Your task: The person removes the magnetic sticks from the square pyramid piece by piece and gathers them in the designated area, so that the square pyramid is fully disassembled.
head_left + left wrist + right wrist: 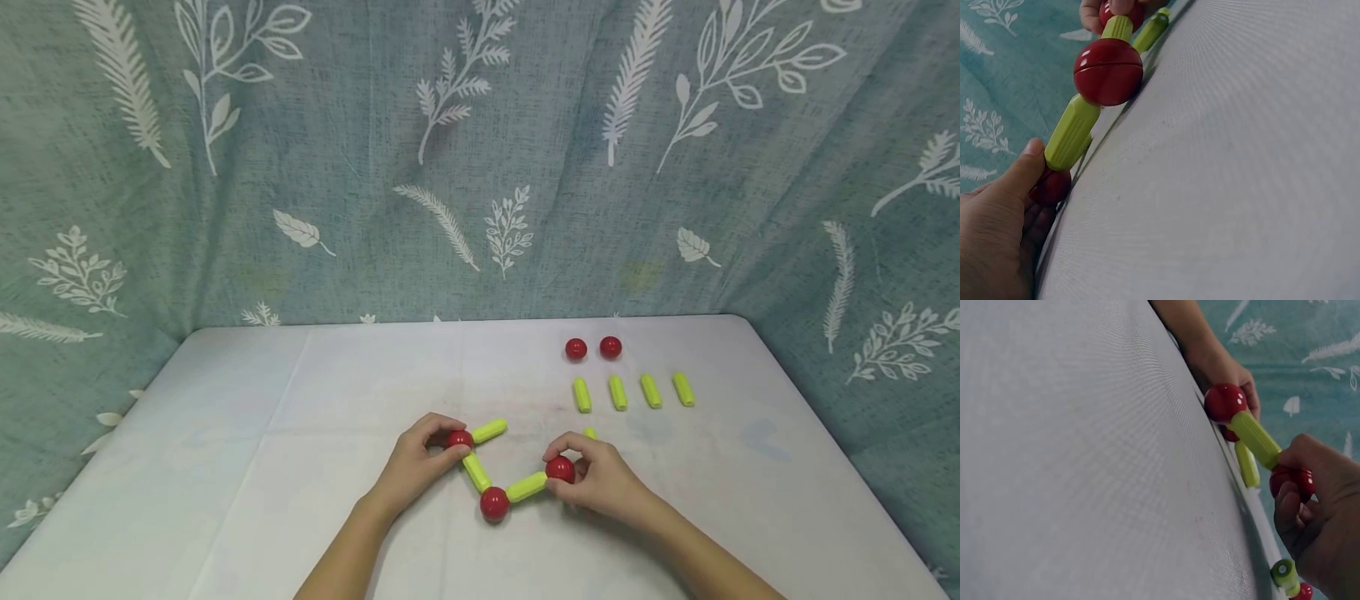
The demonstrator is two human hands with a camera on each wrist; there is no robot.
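Red balls and yellow-green rods form a bent chain over the white table. My left hand (422, 454) grips the red ball (460, 440) at its far left end, fingers and thumb around it. From that ball one short rod (491, 430) points back and to the right; a second rod (476, 472) leads to the front red ball (494, 504). A third rod (527, 487) links this front ball with the red ball (560, 469) that my right hand (600, 479) pinches between thumb and fingers. Just behind the right hand another rod (590, 433) shows, partly hidden.
Two loose red balls (611, 347) lie at the back right of the white table (360, 375). Several yellow-green rods (651, 391) lie in a row in front of them. A leaf-patterned green cloth (375, 250) hangs behind the table's back edge.
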